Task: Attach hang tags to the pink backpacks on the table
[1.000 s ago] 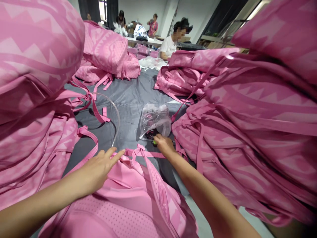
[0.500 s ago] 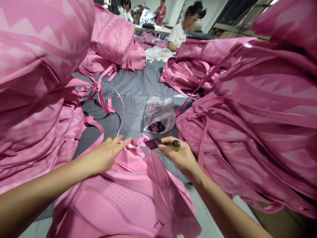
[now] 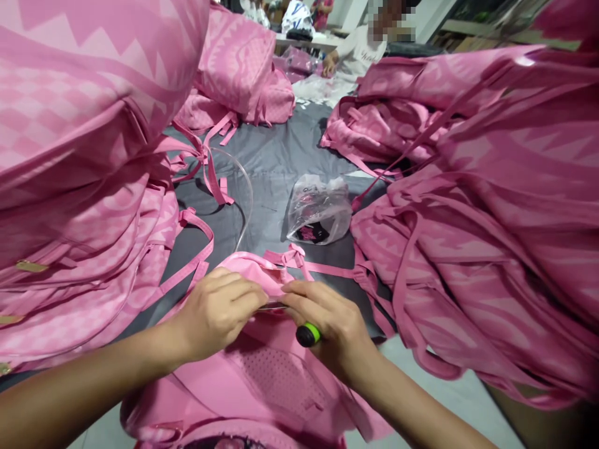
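Note:
A pink backpack [image 3: 206,399] lies in front of me with its dotted back panel up. Over its top edge both hands meet at a thin, shiny edge, which looks like that of a see-through plastic sheet. My left hand [image 3: 219,308] is closed, its fingertips pinching this edge from the left. From the right, my right hand [image 3: 334,321] pinches the same edge. A tool handle [image 3: 309,334], green with a black end, sticks out under its palm; the tool's other end is hidden. Just beyond the hands lies a pink strap with a buckle [image 3: 292,254].
Pink backpacks are piled at left [image 3: 93,206] and right [image 3: 505,206]. A clear bag [image 3: 321,209] with black and pink items sits on the grey-covered table [image 3: 271,149]. A clear curved strip [image 3: 248,193] arches near the left pile. A person in a white shirt [image 3: 360,53] is across the table.
My left hand has gone from flat on the backpack to pinching. My right hand has moved left and down beside it, bringing the sheet's edge over the bag. The view has shifted slightly.

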Action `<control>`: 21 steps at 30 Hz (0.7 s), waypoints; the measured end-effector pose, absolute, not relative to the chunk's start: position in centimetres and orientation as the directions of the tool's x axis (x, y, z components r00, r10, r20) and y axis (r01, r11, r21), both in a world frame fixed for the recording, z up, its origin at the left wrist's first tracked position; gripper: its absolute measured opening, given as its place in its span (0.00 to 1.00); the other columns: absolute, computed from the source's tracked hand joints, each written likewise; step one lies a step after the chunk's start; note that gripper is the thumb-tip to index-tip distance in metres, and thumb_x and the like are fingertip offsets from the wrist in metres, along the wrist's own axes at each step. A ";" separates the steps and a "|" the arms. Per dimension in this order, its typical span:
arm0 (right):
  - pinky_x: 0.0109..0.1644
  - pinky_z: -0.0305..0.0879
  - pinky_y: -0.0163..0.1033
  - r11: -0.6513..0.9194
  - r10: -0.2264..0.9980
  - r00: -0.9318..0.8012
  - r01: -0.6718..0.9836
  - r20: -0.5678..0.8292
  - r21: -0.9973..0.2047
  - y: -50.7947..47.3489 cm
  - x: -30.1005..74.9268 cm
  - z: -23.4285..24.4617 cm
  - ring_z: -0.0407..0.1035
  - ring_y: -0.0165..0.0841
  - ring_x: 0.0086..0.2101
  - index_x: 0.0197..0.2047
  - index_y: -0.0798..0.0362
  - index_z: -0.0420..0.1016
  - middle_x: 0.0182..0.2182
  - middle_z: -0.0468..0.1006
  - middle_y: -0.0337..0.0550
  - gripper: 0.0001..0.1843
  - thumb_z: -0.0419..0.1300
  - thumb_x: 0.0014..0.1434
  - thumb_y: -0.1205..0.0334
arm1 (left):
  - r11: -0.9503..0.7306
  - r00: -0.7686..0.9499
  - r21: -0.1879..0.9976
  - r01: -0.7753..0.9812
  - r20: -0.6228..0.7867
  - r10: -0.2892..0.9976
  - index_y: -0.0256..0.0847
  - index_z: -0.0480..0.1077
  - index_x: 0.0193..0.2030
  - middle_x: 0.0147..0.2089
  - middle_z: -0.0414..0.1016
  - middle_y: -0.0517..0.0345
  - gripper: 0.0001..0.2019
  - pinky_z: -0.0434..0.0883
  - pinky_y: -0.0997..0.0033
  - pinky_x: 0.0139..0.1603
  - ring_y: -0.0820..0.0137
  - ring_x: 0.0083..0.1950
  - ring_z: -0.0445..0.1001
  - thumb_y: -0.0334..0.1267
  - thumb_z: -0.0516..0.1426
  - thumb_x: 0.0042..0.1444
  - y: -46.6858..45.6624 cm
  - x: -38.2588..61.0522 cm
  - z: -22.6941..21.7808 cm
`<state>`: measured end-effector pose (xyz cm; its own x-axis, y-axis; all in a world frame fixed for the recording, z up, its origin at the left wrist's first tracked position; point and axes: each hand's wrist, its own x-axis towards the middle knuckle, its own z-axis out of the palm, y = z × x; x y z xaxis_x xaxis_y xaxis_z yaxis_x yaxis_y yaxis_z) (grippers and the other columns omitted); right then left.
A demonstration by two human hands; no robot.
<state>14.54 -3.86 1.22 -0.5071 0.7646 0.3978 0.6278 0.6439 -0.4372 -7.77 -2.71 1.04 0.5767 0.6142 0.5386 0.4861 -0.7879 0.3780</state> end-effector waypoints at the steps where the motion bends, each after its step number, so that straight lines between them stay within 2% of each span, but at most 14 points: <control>1: 0.36 0.67 0.35 0.618 0.785 -0.497 0.667 0.370 -0.416 -3.9 14.5 1.3 0.71 0.32 0.37 0.39 0.51 0.76 0.38 0.78 0.45 0.13 0.51 0.61 0.71 | -0.776 0.560 0.381 0.503 0.539 0.629 0.38 0.70 0.46 0.40 0.78 0.56 0.08 0.68 0.67 0.46 0.70 0.43 0.74 0.30 0.53 0.61 -2.8 -8.2 0.8; 3: 0.33 0.65 0.34 0.580 0.811 -0.457 0.706 0.365 -0.406 -3.5 14.6 1.1 0.70 0.31 0.31 0.37 0.51 0.76 0.32 0.77 0.43 0.13 0.51 0.59 0.72 | -0.724 0.533 0.387 0.570 0.496 0.685 0.36 0.67 0.52 0.47 0.76 0.50 0.15 0.68 0.63 0.52 0.65 0.51 0.72 0.36 0.57 0.59 -3.0 -9.2 0.5; 5: 0.33 0.65 0.34 0.568 0.819 -0.421 0.690 0.391 -0.448 -2.9 14.8 0.7 0.70 0.31 0.29 0.37 0.52 0.75 0.29 0.77 0.42 0.12 0.51 0.59 0.72 | -0.664 0.532 0.360 0.656 0.403 0.744 0.35 0.66 0.55 0.56 0.70 0.44 0.19 0.65 0.56 0.58 0.59 0.60 0.65 0.38 0.58 0.58 -3.5 -10.2 0.2; 8: 0.35 0.65 0.34 0.583 0.813 -0.441 0.617 0.381 -0.529 -2.3 14.6 -0.4 0.71 0.30 0.29 0.34 0.52 0.74 0.30 0.78 0.40 0.11 0.52 0.58 0.73 | -0.623 0.562 0.305 0.720 0.271 0.782 0.37 0.69 0.52 0.63 0.61 0.40 0.14 0.61 0.48 0.62 0.53 0.66 0.56 0.34 0.56 0.60 -4.4 -11.3 -0.4; 11: 0.33 0.63 0.32 0.563 0.823 -0.462 0.579 0.332 -0.589 -2.2 13.9 -1.0 0.71 0.29 0.28 0.31 0.52 0.73 0.27 0.78 0.39 0.12 0.51 0.56 0.74 | -0.627 0.571 0.297 0.720 0.261 0.779 0.37 0.71 0.49 0.64 0.57 0.41 0.11 0.61 0.49 0.63 0.53 0.67 0.54 0.31 0.54 0.60 -5.1 -11.8 -1.1; 15: 0.27 0.56 0.31 0.444 0.852 -0.513 0.608 0.100 -0.658 -2.5 13.3 -0.5 0.66 0.26 0.23 0.28 0.51 0.73 0.22 0.73 0.35 0.11 0.52 0.54 0.73 | -0.653 0.573 0.306 0.693 0.315 0.756 0.41 0.70 0.48 0.63 0.57 0.45 0.11 0.64 0.53 0.63 0.57 0.66 0.57 0.30 0.54 0.60 -5.7 -12.1 -1.4; 17: 0.26 0.53 0.32 0.425 0.846 -0.533 0.652 0.019 -0.627 -2.5 13.2 0.0 0.63 0.26 0.22 0.26 0.51 0.73 0.21 0.72 0.34 0.11 0.53 0.51 0.74 | -0.656 0.569 0.307 0.689 0.333 0.752 0.41 0.70 0.48 0.63 0.57 0.46 0.11 0.65 0.53 0.62 0.57 0.65 0.57 0.30 0.55 0.59 -5.7 -12.2 -1.4; 21: 0.28 0.50 0.34 0.449 0.850 -0.526 0.756 -0.032 -0.476 -2.2 12.4 0.2 0.65 0.28 0.26 0.27 0.51 0.74 0.24 0.75 0.37 0.10 0.55 0.48 0.75 | -0.655 0.570 0.311 0.689 0.326 0.754 0.43 0.68 0.50 0.63 0.57 0.47 0.12 0.65 0.53 0.62 0.58 0.65 0.58 0.30 0.56 0.59 -5.7 -12.3 -1.3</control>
<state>12.41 -2.18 0.17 -0.5258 0.8500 -0.0323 0.7557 0.4494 -0.4764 -12.25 -5.69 -1.34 0.5698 0.7545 0.3257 0.6892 -0.6546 0.3106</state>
